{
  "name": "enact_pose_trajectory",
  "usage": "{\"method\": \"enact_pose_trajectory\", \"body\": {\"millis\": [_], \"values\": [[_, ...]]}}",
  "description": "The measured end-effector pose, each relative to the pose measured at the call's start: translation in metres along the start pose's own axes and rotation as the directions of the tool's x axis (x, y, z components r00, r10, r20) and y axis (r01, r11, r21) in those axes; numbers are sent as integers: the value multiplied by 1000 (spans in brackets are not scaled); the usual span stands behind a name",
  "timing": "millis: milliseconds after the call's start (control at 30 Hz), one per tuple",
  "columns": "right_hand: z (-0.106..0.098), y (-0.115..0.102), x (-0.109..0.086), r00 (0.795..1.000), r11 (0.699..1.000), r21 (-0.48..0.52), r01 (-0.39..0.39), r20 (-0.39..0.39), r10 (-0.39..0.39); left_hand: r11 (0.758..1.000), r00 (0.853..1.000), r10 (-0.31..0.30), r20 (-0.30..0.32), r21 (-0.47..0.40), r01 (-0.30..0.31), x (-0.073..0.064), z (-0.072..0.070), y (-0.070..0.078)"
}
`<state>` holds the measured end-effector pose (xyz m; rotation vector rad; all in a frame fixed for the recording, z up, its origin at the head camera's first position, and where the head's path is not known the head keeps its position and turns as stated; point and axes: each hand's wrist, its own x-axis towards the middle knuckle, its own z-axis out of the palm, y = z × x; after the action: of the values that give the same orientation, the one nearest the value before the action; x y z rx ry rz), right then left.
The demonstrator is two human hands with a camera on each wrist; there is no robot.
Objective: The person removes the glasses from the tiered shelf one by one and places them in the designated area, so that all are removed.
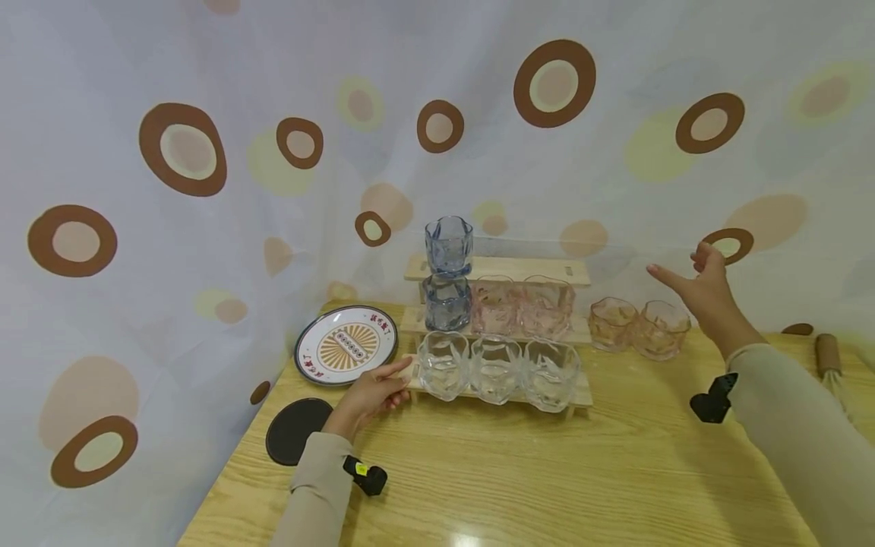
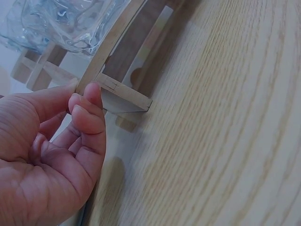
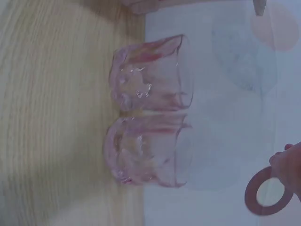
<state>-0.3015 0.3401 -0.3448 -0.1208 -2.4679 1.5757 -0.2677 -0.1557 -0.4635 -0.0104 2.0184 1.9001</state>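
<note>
A tiered wooden rack (image 1: 529,267) stands on the table, and my left hand (image 1: 369,393) pinches the left end of its lowest board (image 2: 94,66) between thumb and fingers. Three clear glasses (image 1: 497,370) are lined up on that board. The middle tier carries a blue glass (image 1: 447,304) and two pink glasses (image 1: 547,308). Another blue glass (image 1: 449,245) sits above the first one. My right hand (image 1: 714,296) is raised in the air with thumb and fingers apart, holding nothing. Below and left of it, two pinkish glasses (image 3: 150,75) stand side by side on the table.
To the left of the rack, a patterned plate (image 1: 346,346) leans tilted. In front of it lies a black round mat (image 1: 298,431). A whisk with a brown handle (image 1: 828,353) is at the far right. A spotted curtain (image 1: 383,167) hangs behind the table.
</note>
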Motion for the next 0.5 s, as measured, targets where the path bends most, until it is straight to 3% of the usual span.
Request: {"method": "enact_pose_trajectory", "body": {"millis": [267,500], "values": [[38,-53,12,992,995,29,94,77,-96,1000,1000,-5,12,3,5,0,-2,0],[76,-84,15,967,986,56,155,196,-164,1000,1000,-21,5,-7,21,-1,-1,2]]}}
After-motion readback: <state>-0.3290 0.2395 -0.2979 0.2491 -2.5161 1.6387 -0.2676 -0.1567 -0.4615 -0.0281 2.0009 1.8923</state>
